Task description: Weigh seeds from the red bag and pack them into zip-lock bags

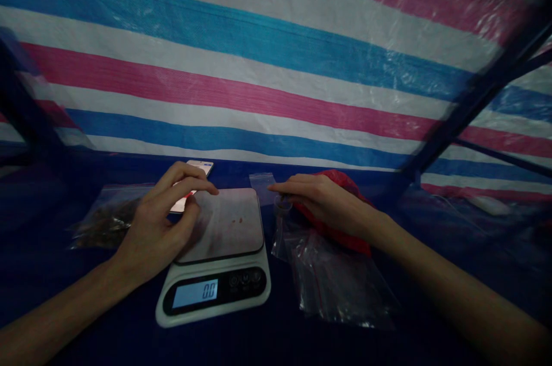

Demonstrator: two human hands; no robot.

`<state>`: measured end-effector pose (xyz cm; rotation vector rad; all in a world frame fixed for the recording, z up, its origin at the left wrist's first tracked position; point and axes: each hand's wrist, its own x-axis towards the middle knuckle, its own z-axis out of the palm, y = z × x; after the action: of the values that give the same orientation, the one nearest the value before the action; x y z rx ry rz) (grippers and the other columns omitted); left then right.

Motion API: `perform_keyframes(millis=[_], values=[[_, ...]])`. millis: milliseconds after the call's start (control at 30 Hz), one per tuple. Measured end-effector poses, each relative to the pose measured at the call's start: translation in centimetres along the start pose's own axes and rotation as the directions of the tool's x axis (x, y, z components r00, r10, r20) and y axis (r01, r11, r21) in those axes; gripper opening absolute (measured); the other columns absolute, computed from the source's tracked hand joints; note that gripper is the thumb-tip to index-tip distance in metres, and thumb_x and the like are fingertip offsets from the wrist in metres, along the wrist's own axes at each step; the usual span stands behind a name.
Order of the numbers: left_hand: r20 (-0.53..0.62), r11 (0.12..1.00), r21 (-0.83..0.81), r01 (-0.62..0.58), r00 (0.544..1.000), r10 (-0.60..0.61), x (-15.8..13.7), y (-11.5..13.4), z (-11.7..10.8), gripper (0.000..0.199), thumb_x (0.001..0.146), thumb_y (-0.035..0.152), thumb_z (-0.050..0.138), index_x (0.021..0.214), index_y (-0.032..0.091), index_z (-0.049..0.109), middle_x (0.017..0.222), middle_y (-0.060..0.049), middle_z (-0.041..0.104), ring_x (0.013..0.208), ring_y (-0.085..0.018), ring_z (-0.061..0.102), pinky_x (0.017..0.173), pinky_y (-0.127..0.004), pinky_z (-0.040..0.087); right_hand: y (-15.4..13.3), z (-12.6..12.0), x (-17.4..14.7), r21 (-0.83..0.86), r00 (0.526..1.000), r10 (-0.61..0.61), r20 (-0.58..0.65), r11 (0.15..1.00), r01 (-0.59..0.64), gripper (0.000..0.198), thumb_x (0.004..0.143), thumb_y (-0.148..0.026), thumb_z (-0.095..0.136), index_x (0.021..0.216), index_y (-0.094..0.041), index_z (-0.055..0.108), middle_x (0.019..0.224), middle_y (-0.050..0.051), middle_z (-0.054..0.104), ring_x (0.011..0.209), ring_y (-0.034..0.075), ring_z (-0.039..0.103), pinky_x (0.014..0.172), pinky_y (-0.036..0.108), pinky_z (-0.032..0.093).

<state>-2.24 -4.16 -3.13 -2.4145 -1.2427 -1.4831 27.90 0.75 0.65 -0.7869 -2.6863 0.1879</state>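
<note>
A white digital scale (215, 291) stands in front of me, its display reading 0.0. Two tiny reddish-brown bits lie on its grey weighing plate (228, 233). My left hand (166, 208) is over the plate's left edge, thumb and index finger apart, holding nothing. To the right of the scale, my right hand (314, 196) is above a small clear container (282, 206), index finger stretched to the left and the other fingers bent down at the rim. Its thumb is hidden, and whatever is between the fingers is too small to name.
A zip bag of brown pieces (107, 219) lies at the left, and a lit phone (202, 166) behind my left hand. Clear zip bags (336, 285) and a red bag (345, 233) lie at the right. A striped sheet (259, 67) hangs behind the blue surface.
</note>
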Motion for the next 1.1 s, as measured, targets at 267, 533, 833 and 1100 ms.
perform_keyframes(millis=[267,533,833,1100], values=[[-0.002,1.0,0.006,0.027,1.0,-0.027,0.1,0.3,0.0,0.025,0.088,0.008,0.047,0.096,0.023,0.065,0.102,-0.002,0.06,0.099,-0.017,0.061,0.089,-0.035,0.052,0.3,-0.1,-0.3,0.07,1.0,-0.018,0.026,0.997,0.016,0.072,0.089,0.007,0.039,0.148,-0.033,0.049,0.123,0.003,0.067,0.099,0.015,0.067,0.087,0.029,0.055],[-0.003,1.0,-0.002,0.009,1.0,-0.009,0.1,0.3,-0.1,0.026,0.089,0.007,0.047,0.096,0.023,0.066,0.101,-0.002,0.059,0.095,-0.016,0.061,0.084,-0.033,0.052,0.5,1.4,0.9,0.128,0.997,0.012,-0.076,0.992,-0.003,0.044,0.091,-0.001,0.054,0.124,-0.025,0.069,0.113,0.005,0.069,0.1,0.017,0.067,0.089,0.031,0.055],[0.003,0.999,0.006,0.037,0.999,-0.037,0.1,0.3,-0.1,0.023,0.087,0.009,0.048,0.089,0.022,0.067,0.1,-0.003,0.059,0.097,-0.018,0.06,0.086,-0.035,0.052,0.6,1.8,1.0,0.256,0.989,-0.01,-0.15,0.966,0.049,0.036,0.096,-0.008,0.049,0.116,-0.025,0.074,0.127,0.005,0.07,0.116,0.018,0.066,0.099,0.034,0.053],[0.013,1.0,-0.003,0.022,1.0,-0.022,0.0,-0.1,-0.1,0.025,0.089,0.007,0.048,0.093,0.024,0.066,0.102,0.0,0.058,0.098,-0.016,0.059,0.086,-0.034,0.05,2.8,-3.8,-3.1,0.071,0.877,0.278,-0.391,0.959,-0.273,0.036,0.079,-0.003,0.044,0.082,-0.019,0.076,0.081,0.003,0.074,0.079,0.018,0.069,0.077,0.032,0.055]])
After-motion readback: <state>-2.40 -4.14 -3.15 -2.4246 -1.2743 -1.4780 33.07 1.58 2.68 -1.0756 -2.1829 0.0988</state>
